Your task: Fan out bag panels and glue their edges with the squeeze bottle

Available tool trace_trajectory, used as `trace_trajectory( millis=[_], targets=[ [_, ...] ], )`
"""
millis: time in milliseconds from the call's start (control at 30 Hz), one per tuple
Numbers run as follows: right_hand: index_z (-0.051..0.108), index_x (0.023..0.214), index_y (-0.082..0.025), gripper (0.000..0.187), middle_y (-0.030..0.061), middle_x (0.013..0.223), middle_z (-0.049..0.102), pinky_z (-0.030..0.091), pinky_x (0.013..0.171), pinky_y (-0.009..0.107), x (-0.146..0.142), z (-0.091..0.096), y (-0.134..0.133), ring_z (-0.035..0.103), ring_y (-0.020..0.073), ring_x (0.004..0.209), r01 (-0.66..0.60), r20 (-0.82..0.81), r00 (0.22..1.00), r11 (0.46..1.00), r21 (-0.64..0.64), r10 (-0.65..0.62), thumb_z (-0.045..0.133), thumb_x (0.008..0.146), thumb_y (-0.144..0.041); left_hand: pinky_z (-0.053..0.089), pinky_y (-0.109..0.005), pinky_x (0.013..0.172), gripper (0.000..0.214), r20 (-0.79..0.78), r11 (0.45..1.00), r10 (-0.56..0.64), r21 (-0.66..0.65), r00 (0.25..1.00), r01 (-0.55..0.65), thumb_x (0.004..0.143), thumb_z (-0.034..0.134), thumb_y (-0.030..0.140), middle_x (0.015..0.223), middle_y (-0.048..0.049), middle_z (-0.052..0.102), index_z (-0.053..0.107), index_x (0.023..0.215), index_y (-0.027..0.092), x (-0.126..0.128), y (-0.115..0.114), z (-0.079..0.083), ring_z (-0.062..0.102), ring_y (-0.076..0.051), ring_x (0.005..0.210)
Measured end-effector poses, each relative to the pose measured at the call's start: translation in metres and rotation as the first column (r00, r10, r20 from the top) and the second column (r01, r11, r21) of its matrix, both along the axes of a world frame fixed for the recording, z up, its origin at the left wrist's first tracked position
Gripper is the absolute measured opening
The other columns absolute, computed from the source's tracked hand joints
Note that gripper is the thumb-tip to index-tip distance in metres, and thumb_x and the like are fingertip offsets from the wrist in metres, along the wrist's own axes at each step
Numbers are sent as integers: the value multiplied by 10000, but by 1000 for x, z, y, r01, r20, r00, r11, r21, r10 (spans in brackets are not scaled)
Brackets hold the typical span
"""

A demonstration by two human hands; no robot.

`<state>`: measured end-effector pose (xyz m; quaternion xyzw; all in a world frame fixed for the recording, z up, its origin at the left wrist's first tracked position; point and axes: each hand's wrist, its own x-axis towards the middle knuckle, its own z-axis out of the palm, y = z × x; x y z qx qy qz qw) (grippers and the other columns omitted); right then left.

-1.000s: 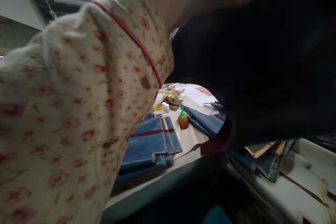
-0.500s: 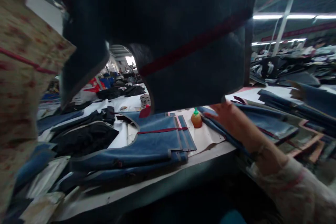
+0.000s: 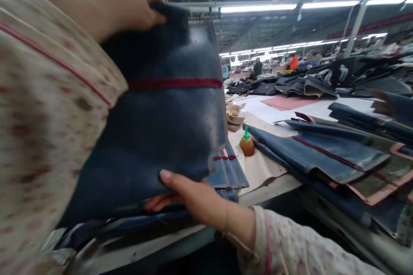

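A dark blue, leather-like panel (image 3: 167,133) with a dark red strip (image 3: 177,83) across it is held up close before me. My left hand (image 3: 125,2) is closed on its upper edge, blurred by motion, with part of its fingers hidden behind the piece. At the lower edge, my right hand (image 3: 200,197) grips the panel, thumb on the near face and fingers underneath. Behind and below lies a fanned stack of similar blue panels (image 3: 222,176), largely covered by the held one. A squat amber bottle (image 3: 247,147) with a green nozzle stands just right of that stack.
More blue panels (image 3: 332,146) with red strips lie at the right, overhanging the table edge. A pink sheet (image 3: 290,102) rests on white paper behind them. Dark pieces (image 3: 290,84) are heaped farther back. A slanted pole (image 3: 361,13) rises at the far right.
The panel has come down and left from high in front of my view. My right hand has moved left and now grips its lower edge. My left hand has come into view.
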<state>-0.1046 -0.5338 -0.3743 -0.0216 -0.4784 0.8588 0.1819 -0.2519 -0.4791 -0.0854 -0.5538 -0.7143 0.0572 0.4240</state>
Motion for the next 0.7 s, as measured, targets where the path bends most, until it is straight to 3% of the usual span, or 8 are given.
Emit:
trace_trajectory(
  millis=[33, 67, 200, 300, 367, 500, 633, 700],
  targets=[
    [670, 777, -89, 495, 71, 731, 656, 540, 773, 316, -7, -7, -16, 622, 138, 643, -51, 17, 998, 994, -100, 53, 586, 773, -576, 418, -492, 823, 456, 82, 997, 80, 15, 993, -81, 875, 421, 325, 1050, -64, 590, 599, 1207, 68, -1, 11, -21, 501, -404, 1135],
    [673, 757, -78, 500, 80, 720, 658, 539, 761, 295, -13, -14, -29, 626, 132, 631, -72, 49, 995, 978, -196, 83, 555, 811, -561, 437, -499, 830, 380, 111, 995, 101, -33, 989, -98, 873, 481, 263, 1075, -83, 607, 619, 1191, 107, -4, 23, -47, 528, -393, 1129],
    [652, 710, -35, 518, 111, 696, 660, 512, 606, 185, -22, -39, -46, 635, 101, 564, 43, 270, 958, 878, -478, 100, 351, 989, -351, 491, -400, 871, 296, 194, 938, 145, -338, 970, -73, 877, 462, 170, 1035, -117, 672, 677, 1078, 144, -31, 61, -166, 625, -288, 1042],
    [631, 741, -9, 597, 107, 642, 639, 491, 534, 162, -24, -49, -37, 621, 90, 500, 142, 383, 919, 823, -551, 98, 150, 1023, -223, 509, -378, 854, 318, 250, 891, 191, -451, 949, -60, 899, 401, 154, 1062, -134, 671, 663, 1080, 142, -48, 73, -228, 637, -258, 1012],
    [623, 768, -5, 576, 105, 622, 632, 491, 524, 166, -26, -54, -30, 611, 94, 477, 159, 397, 912, 800, -579, 105, 160, 1025, -234, 513, -383, 857, 296, 270, 877, 209, -478, 940, -58, 924, 404, 198, 1057, -123, 667, 646, 1077, 127, -53, 79, -249, 635, -218, 993],
    [616, 798, -13, 451, 112, 627, 629, 521, 568, 215, -36, -64, -25, 625, 123, 493, 158, 372, 921, 765, -624, 113, 361, 989, -332, 501, -392, 882, 279, 292, 859, 226, -510, 929, -49, 931, 455, 285, 1048, -111, 657, 631, 1050, 103, -60, 89, -270, 620, -179, 977],
    [637, 884, -57, 367, 90, 637, 633, 538, 611, 249, -46, -76, -26, 636, 135, 536, 140, 336, 935, 750, -647, 115, 402, 940, -333, 457, -417, 911, 310, 307, 864, 180, -503, 934, -2, 935, 364, 196, 1043, -132, 654, 643, 1029, 100, -66, 91, -305, 595, -217, 1023],
    [655, 899, -87, 359, 94, 680, 657, 546, 614, 283, -52, -84, -28, 641, 153, 572, 122, 339, 931, 765, -633, 132, 426, 890, -364, 383, -456, 993, 398, 308, 886, 119, -463, 944, 40, 926, 271, 136, 1172, -166, 606, 629, 1096, 100, -66, 87, -328, 525, -258, 1140]
  ],
)
